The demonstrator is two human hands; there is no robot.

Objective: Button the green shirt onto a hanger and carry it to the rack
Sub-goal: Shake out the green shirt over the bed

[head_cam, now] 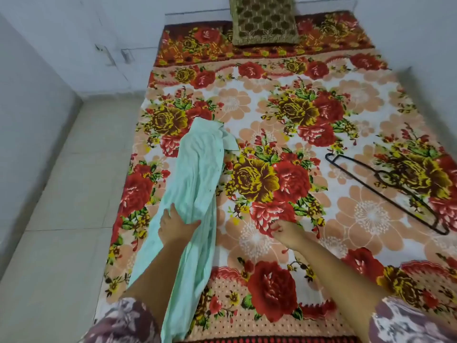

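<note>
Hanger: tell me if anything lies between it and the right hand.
Nothing visible does. The black hanger lies alone on the floral blanket, and only bare blanket separates it from the right hand.

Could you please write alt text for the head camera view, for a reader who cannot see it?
A person's left hand presses on a pale green shirt lying bunched lengthwise on a floral bedspread, while the right hand rests on the spread beside it. A black hanger lies apart to the right, and a patterned cushion sits at the head.
</note>
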